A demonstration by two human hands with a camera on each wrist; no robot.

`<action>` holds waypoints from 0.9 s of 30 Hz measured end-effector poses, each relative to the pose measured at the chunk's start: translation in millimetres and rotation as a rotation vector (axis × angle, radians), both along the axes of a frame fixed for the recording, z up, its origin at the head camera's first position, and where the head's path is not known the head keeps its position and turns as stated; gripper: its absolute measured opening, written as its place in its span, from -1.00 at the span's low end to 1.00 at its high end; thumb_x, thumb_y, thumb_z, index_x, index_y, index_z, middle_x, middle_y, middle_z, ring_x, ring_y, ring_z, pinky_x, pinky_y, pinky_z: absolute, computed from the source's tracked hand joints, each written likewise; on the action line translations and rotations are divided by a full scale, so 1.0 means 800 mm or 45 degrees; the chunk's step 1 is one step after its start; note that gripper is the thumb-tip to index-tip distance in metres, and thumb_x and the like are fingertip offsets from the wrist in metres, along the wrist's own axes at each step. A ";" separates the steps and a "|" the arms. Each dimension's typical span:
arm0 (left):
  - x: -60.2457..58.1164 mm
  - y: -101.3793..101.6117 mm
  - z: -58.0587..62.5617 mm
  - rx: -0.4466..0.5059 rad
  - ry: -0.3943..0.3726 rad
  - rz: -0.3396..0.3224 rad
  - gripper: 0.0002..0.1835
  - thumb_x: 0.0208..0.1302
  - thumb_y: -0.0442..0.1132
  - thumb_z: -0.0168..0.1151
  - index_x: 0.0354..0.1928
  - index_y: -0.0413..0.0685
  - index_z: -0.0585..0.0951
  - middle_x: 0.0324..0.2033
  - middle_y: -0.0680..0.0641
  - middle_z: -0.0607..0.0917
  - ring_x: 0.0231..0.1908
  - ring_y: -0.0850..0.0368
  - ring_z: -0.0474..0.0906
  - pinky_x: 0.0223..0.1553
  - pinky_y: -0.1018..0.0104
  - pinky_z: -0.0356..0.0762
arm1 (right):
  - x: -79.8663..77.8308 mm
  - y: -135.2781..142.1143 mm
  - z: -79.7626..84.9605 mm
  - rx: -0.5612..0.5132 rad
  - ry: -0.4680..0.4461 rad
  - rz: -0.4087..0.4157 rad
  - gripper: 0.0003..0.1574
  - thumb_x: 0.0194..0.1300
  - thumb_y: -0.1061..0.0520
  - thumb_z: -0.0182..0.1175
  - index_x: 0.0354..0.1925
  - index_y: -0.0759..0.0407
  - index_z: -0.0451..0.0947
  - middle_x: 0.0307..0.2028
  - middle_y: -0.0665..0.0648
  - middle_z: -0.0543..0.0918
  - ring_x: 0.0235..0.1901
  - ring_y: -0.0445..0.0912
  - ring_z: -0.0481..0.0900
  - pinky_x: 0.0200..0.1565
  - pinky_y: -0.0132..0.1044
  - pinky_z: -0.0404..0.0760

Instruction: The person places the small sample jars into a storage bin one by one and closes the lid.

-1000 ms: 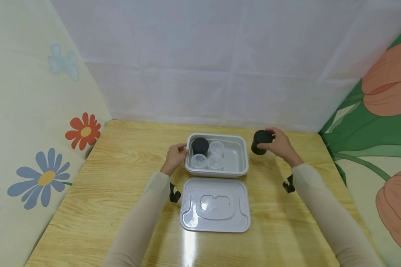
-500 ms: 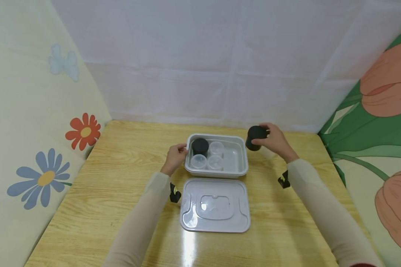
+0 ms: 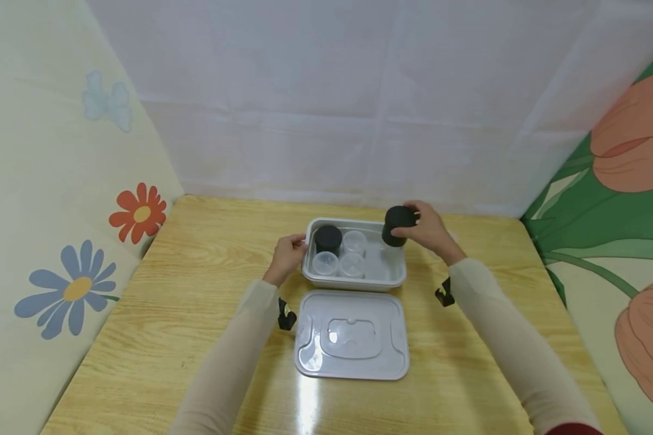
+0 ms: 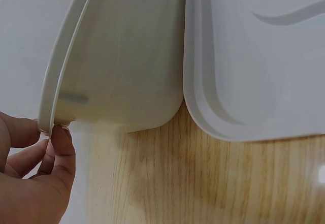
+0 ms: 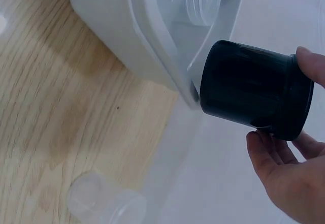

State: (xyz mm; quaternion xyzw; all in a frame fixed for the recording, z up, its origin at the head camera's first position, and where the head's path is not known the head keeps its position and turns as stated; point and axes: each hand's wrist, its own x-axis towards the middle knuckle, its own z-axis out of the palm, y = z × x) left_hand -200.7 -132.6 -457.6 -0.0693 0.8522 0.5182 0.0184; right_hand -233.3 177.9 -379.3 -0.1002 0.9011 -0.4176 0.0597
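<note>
My left hand (image 3: pixel 286 258) pinches the left rim of a white plastic box (image 3: pixel 386 266), thumb and fingers on either side of the rim (image 4: pixel 56 76) in the left wrist view. My right hand (image 3: pixel 431 234) grips a black lidded jar (image 3: pixel 396 227) by its lid end, thumb on one side and fingers on the other. That jar hangs over the box's back right corner; the right wrist view shows the jar (image 5: pixel 249 87) by the rim. Inside the box's left part stand another black jar (image 3: pixel 328 237) and three clear jars (image 3: pixel 352 266).
A pale rectangular lid (image 3: pixel 354 338) lies on the wooden table (image 3: pixel 223 241) just in front of the box. A clear jar (image 5: pixel 91 198) is on the table to the right of the box, mostly hidden by my right hand in the head view. A white cloth (image 3: pixel 305 121) hangs behind.
My right hand has carried the black jar leftward, from beside the box to over its right end. My left hand stays on the rim.
</note>
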 end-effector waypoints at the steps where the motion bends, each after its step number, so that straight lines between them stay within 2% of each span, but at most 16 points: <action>1: 0.000 0.000 0.000 -0.001 0.005 -0.001 -0.64 0.27 -0.41 0.08 0.10 -0.34 0.55 -0.22 -0.28 0.63 -0.23 0.01 0.51 -0.29 0.43 0.43 | 0.000 -0.003 -0.002 -0.005 -0.003 0.004 -0.08 0.07 0.14 0.39 0.30 0.39 0.22 0.20 0.41 0.38 0.13 0.26 0.36 0.14 0.10 0.41; 8: 0.001 0.000 0.001 0.008 0.004 0.003 -0.64 0.26 -0.41 0.08 0.09 -0.34 0.56 -0.22 -0.28 0.63 -0.23 0.01 0.51 -0.28 0.43 0.44 | 0.001 -0.018 -0.011 -0.018 0.023 0.022 -0.11 0.03 0.16 0.41 0.26 0.41 0.27 0.16 0.43 0.42 0.11 0.27 0.40 0.15 0.09 0.40; 16: 0.000 0.001 0.002 0.010 -0.027 -0.001 -0.63 0.29 -0.39 0.07 0.13 -0.32 0.54 -0.19 -0.27 0.63 -0.20 0.01 0.51 -0.24 0.39 0.46 | -0.003 -0.028 -0.032 0.011 0.002 0.022 -0.07 0.07 0.11 0.40 0.31 0.37 0.23 0.22 0.40 0.37 0.15 0.26 0.36 0.16 0.10 0.39; 27: 0.002 0.001 0.005 0.009 -0.041 -0.001 -0.61 0.29 -0.40 0.07 0.15 -0.32 0.52 -0.17 -0.27 0.61 -0.19 0.02 0.50 -0.25 0.43 0.44 | 0.001 -0.033 -0.046 0.021 -0.061 0.001 -0.07 0.10 0.11 0.38 0.33 0.34 0.20 0.26 0.40 0.30 0.20 0.26 0.30 0.21 0.13 0.33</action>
